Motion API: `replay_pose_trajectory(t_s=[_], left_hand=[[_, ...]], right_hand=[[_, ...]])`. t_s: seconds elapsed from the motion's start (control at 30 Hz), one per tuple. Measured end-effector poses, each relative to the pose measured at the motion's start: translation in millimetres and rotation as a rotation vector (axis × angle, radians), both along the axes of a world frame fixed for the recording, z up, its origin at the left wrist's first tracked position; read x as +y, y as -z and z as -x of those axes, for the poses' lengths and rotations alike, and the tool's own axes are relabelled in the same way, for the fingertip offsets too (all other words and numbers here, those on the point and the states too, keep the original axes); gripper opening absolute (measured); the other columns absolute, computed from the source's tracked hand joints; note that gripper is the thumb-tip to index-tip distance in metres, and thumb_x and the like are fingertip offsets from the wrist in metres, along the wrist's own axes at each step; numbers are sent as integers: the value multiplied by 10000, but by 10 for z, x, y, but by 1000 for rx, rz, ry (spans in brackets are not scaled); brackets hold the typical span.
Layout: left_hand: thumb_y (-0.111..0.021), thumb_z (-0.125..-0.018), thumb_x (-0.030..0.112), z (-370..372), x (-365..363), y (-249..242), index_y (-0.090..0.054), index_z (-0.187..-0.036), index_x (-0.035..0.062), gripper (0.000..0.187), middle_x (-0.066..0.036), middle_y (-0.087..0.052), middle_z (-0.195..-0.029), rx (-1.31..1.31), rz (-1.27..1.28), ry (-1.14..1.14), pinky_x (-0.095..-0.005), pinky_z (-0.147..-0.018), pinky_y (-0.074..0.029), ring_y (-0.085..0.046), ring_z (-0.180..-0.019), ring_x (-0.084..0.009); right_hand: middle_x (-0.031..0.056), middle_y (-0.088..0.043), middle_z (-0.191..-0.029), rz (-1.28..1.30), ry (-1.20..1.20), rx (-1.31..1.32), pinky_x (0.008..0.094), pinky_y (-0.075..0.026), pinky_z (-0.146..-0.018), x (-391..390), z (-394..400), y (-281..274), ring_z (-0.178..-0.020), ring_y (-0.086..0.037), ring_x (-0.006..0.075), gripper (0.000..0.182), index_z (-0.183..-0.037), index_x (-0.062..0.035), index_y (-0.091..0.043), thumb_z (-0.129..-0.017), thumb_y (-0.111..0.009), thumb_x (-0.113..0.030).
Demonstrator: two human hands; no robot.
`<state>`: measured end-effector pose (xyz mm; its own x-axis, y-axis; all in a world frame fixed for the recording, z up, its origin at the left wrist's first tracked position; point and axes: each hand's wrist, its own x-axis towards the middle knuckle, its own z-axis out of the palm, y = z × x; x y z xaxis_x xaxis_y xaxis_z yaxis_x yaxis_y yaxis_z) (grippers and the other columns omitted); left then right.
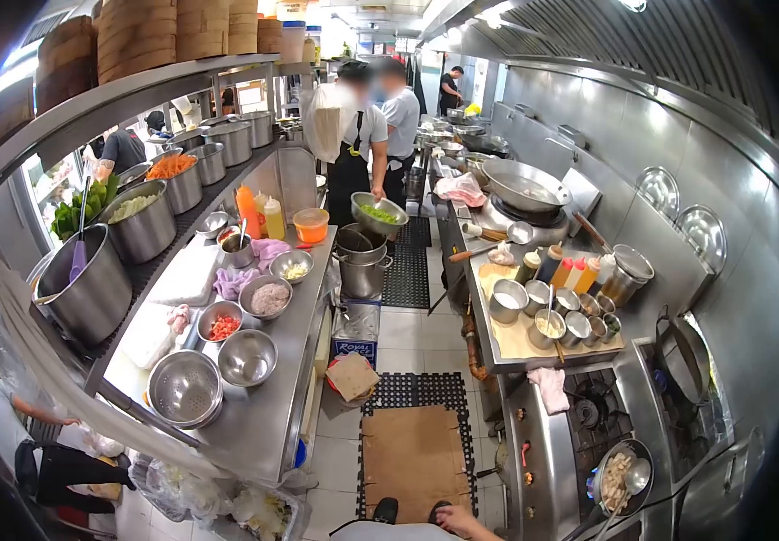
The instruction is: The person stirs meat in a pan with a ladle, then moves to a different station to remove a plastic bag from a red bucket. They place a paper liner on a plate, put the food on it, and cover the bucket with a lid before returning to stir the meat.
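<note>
At the bottom edge, my right hand (455, 518) reaches in front of my body, above my dark shoes (387, 510). Its fingers are loosely bent and slightly apart, and I see nothing in them. My left hand is out of the picture. To the right, a wok (624, 476) with pale chopped pieces sits over a burner, a ladle (637, 475) resting in it. Beneath me, a flattened cardboard sheet (414, 455) covers part of a black rubber mat (407, 388).
Bowls and a colander (184, 388) stand on the left steel counter (308, 325). Large pots (85, 279) line the shelf above. Sauce bottles and metal cups (545, 329) crowd the right counter. Ahead, a co-worker (367, 135) tilts a bowl of chopped greens (378, 213) over a tall pot (362, 270).
</note>
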<state>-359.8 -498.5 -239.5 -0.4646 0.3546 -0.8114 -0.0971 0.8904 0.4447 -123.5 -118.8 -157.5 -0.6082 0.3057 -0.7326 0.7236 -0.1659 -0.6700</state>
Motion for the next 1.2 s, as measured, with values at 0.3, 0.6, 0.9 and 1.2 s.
replay_pose_trajectory(t_s=[0.3,0.6,0.9,1.2], left_hand=[[-543,-798,321,-93,249,10,-669,-911,97,280,-101,-648,-941,168,39,576,-403,-698,-491,-622,-879,-259],[-517,-828,341,289,1741,-631,-635,-1023,64,359,-144,-646,-998,78,-112,267,-423,-790,-487,-622,-931,-298],[-512,-814,403,292,1747,-172,-654,-968,90,377,-136,-664,-889,163,-225,232,-397,-748,-490,-627,-827,-317],[-549,-754,373,-147,965,-323,-679,-805,87,318,-116,-665,-795,191,-42,213,-363,-678,-495,-632,-706,-249]], right_hand=[[93,-664,-917,-164,-204,-547,283,-520,-628,304,-384,-167,-695,-637,151,306,-1078,-55,-638,-835,-597,-237],[83,-669,-882,-126,-172,-477,305,-498,-625,108,-373,-499,-738,-635,172,315,-1113,-82,-628,-843,-571,-236],[98,-660,-810,-64,126,-186,287,-519,-599,194,-301,-307,-666,-642,177,255,-1059,29,-611,-854,-535,-101],[43,-656,-798,-43,84,-289,261,-494,-528,139,-506,-6,-644,-609,128,241,-1052,-10,-618,-855,-542,-128]])
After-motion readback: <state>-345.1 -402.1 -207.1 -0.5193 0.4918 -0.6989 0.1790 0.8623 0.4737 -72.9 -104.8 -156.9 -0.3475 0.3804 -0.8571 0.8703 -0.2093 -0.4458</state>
